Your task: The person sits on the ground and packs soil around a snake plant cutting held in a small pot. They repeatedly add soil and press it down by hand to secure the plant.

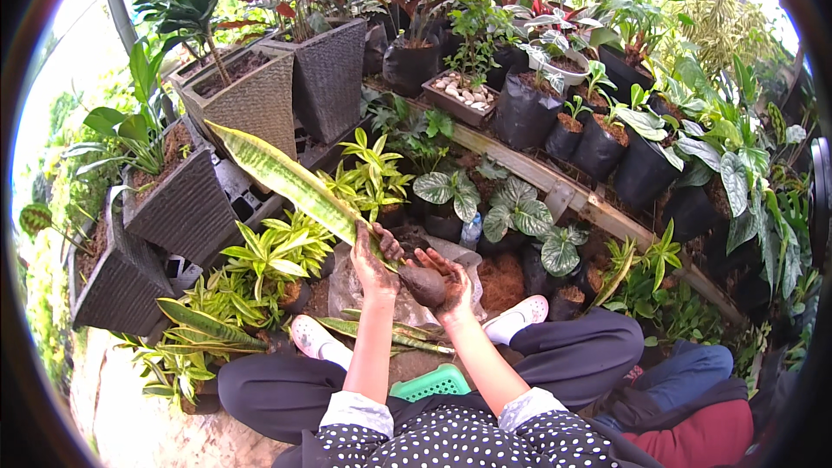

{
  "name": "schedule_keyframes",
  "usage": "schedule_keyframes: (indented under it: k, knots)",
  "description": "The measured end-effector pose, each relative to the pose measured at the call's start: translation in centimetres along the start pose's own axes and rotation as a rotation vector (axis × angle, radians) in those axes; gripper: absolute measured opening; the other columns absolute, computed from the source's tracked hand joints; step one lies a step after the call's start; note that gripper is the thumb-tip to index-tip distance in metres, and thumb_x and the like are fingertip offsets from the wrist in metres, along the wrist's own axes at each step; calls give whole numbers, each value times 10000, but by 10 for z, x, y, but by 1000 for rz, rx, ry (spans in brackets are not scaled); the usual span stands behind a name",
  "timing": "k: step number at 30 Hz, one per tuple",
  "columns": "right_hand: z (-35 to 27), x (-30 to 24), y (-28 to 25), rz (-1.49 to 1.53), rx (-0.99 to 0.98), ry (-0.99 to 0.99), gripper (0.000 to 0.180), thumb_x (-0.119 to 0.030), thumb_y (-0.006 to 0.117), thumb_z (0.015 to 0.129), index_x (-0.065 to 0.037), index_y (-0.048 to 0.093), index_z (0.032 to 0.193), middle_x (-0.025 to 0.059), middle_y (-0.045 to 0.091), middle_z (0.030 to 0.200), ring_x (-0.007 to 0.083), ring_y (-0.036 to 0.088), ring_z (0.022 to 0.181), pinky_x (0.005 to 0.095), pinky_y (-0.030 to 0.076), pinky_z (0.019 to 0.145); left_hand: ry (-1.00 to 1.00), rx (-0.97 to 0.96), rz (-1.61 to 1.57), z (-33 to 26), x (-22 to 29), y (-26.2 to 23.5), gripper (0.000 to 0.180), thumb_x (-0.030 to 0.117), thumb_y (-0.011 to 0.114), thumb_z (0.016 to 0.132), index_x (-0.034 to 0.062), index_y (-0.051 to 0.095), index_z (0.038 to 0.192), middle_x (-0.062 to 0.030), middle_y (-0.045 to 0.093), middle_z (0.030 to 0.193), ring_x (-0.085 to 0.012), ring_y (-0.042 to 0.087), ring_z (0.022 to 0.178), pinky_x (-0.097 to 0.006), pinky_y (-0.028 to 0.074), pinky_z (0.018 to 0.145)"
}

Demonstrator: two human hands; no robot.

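Note:
A long snake plant leaf point(282, 178), green with yellow edges, slants up to the left from my hands. My left hand point(373, 262) is wrapped round its lower end, the fingers dark with soil. At the base of the leaf a rounded brown clump of soil point(423, 286) rests against the palm of my right hand point(451, 282), which cups it from the side. Beneath both hands lies a crumpled clear plastic sheet point(347, 290). More snake plant leaves point(407, 336) lie on the ground between my feet, close to a green plastic basket point(431, 383).
Tall dark square planters point(325, 78) stand at the far left. Several black plant bags point(529, 108) line a raised ledge point(555, 182) at the right. Brown fibre point(501, 282) lies beside the sheet, near a plastic bottle point(471, 232). Another person's clothed leg point(685, 381) is at my right.

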State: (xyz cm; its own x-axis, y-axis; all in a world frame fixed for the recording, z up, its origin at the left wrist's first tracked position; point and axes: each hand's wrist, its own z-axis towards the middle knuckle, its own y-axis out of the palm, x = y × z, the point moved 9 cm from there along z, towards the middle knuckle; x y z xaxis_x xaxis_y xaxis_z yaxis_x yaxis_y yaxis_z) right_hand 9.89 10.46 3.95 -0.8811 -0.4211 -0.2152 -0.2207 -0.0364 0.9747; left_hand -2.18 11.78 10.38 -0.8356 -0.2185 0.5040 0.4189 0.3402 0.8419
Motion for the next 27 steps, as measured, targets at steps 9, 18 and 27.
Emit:
schedule_keyframes:
  k: [9, 18, 27]
  knots:
    - [-10, -3, -42, -268, 408, -28, 296, -239, 484, 851, 40, 572, 895, 171, 601, 992, 277, 585, 933, 394, 474, 866, 116, -39, -1, -6, -10, -15, 411, 494, 467, 882, 109, 442, 738, 19, 345, 586, -112, 307, 477, -252, 275, 453]
    - [-8, -14, -7, -180, 245, 5, 368, -287, 423, 883, 40, 579, 950, 161, 598, 1011, 252, 564, 971, 373, 444, 894, 79, 96, -147, 2, -5, -22, 413, 515, 469, 873, 125, 452, 736, 37, 349, 591, -95, 295, 490, -239, 258, 466]
    - [-9, -32, 2, -588, 321, -205, 389, -307, 436, 925, 34, 620, 959, 128, 635, 958, 207, 575, 927, 332, 423, 882, 154, 119, -202, -3, -4, -22, 396, 509, 498, 860, 139, 449, 727, 40, 358, 584, -91, 306, 479, -234, 288, 455]
